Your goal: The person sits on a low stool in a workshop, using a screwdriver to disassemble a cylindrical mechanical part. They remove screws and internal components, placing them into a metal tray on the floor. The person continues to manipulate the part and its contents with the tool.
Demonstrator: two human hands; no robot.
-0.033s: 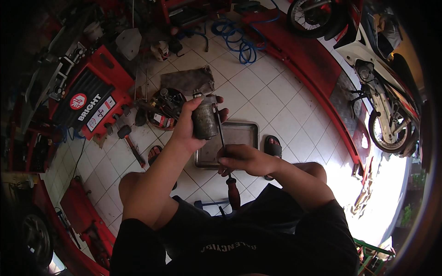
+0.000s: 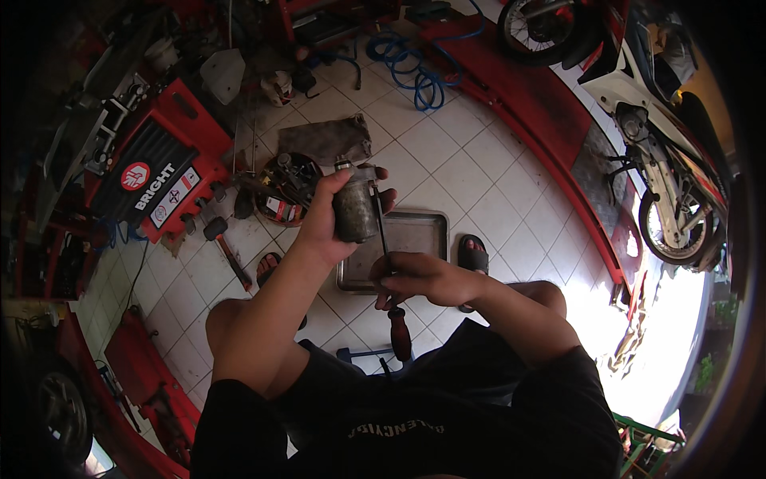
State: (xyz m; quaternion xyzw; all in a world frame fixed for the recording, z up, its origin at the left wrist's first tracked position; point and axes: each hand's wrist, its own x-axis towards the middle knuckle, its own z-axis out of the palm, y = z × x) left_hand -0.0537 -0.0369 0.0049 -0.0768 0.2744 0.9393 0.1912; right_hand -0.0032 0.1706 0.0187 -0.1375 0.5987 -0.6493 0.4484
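My left hand (image 2: 321,217) is wrapped round a grimy grey cylindrical starter motor (image 2: 356,211), held upright with its narrow metal nose at the top. The thumb lies along its upper left side, and fingertips show past its right side. A screwdriver (image 2: 400,335) with a reddish handle and a long dark shaft stands nearly upright. My right hand (image 2: 419,277) grips its shaft just above the handle, fingers curled. The shaft runs up along the motor's right side; its tip is hard to make out there. Below both hands a shallow metal tray (image 2: 440,247) lies on the tiles.
Beyond the motor are a round container of parts (image 2: 283,191) and a dark cloth (image 2: 323,140). A hammer (image 2: 227,251) and a red-and-black case (image 2: 163,172) are at left. A blue hose (image 2: 427,92), red ramp (image 2: 550,148) and motorcycle (image 2: 650,144) stand far right.
The screwdriver's handle has shifted slightly up and to the left, and my right fingers have moved a little with it. The motor and my left hand stay in place.
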